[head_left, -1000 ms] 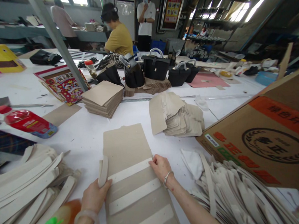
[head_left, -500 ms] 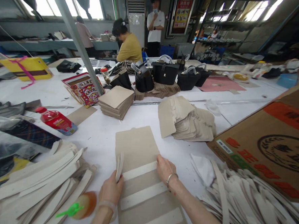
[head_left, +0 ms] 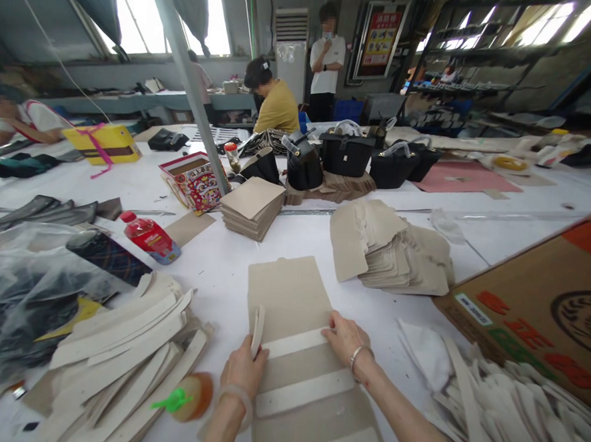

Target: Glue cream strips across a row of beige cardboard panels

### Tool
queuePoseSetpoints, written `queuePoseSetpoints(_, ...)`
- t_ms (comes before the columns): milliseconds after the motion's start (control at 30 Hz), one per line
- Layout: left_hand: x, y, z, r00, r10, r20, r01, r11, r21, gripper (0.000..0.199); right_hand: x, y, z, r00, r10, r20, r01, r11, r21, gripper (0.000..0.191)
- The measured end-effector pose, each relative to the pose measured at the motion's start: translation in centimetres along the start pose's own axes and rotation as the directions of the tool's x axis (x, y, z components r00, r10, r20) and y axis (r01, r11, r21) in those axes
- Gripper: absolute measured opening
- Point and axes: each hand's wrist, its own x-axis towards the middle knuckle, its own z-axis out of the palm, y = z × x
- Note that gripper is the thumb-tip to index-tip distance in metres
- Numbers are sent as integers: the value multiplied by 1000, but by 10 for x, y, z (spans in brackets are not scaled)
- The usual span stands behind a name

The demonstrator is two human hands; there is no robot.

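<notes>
A beige board (head_left: 291, 291) lies in front of me, and pale strips run across it, among them an upper strip (head_left: 295, 343). My left hand (head_left: 243, 371) is closed at the board's left edge around a few short-looking strips (head_left: 258, 329) that stick up past the thumb. At the right end of the upper strip, my right hand (head_left: 347, 344) has its fingertips pinched against the strip and the board's edge. A heap of loose strips (head_left: 132, 344) lies to the left, beside a bottle of amber liquid with a green nozzle (head_left: 192, 396).
Beyond the board are a stack of square boards (head_left: 253, 208) and a fanned pile of boards (head_left: 394, 250). More strips (head_left: 524, 408) and a cardboard box (head_left: 535, 309) stand right. A red-capped bottle (head_left: 150, 237), black bags (head_left: 347, 154) and a metal post (head_left: 193, 88) are farther off.
My view has turned left, so everything sits farther right in the picture, and a person has come into view at the far left. Both hands stay at the same board with little movement.
</notes>
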Motion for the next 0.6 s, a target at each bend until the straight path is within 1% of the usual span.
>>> queuePoseSetpoints(67,-6,2,-5,999,42,-14,-43,999,-24,25,-6,-12,-1,997,-70,-36,73,993,91,16)
queuePoseSetpoints(133,-13,5,-8,991,133,-20,-134,989,-70,24,-13,-32,0,977,-194,-91,211,941,265,28)
queuePoseSetpoints(200,-20,10,-10,971,241,-4,-240,963,-123,22,-19,-54,0,936,-320,-146,351,825,443,47)
queuePoseSetpoints(233,-23,12,-11,958,287,6,-283,948,-144,22,-22,-64,0,918,-362,-163,392,763,514,50)
queuePoseSetpoints(267,-26,14,-11,948,317,18,-310,937,-160,21,-24,-72,0,908,-382,-174,409,717,565,46)
queuePoseSetpoints(300,-29,16,-11,942,334,28,-325,929,-177,22,-26,-77,-1,906,-379,-186,411,692,593,34)
queuePoseSetpoints(333,-30,16,-11,939,341,37,-327,923,-203,22,-28,-80,-1,911,-358,-204,405,688,602,19)
queuePoseSetpoints(367,-32,15,-11,941,335,50,-314,918,-244,23,-29,-79,0,919,-326,-223,393,695,602,8)
queuePoseSetpoints(433,-31,10,-13,944,316,92,-266,897,-352,25,-28,-71,2,939,-256,-231,345,705,620,20)
queuePoseSetpoints(467,-30,7,-15,944,310,113,-242,883,-401,25,-26,-63,3,952,-227,-204,306,695,651,23)
queuePoseSetpoints(533,-25,-2,-20,944,298,143,-203,864,-461,25,-19,-45,5,979,-183,-87,188,650,736,23)
queuePoseSetpoints(600,-18,-9,-26,949,276,154,-172,860,-480,27,-7,-26,7,988,-154,33,68,610,789,22)
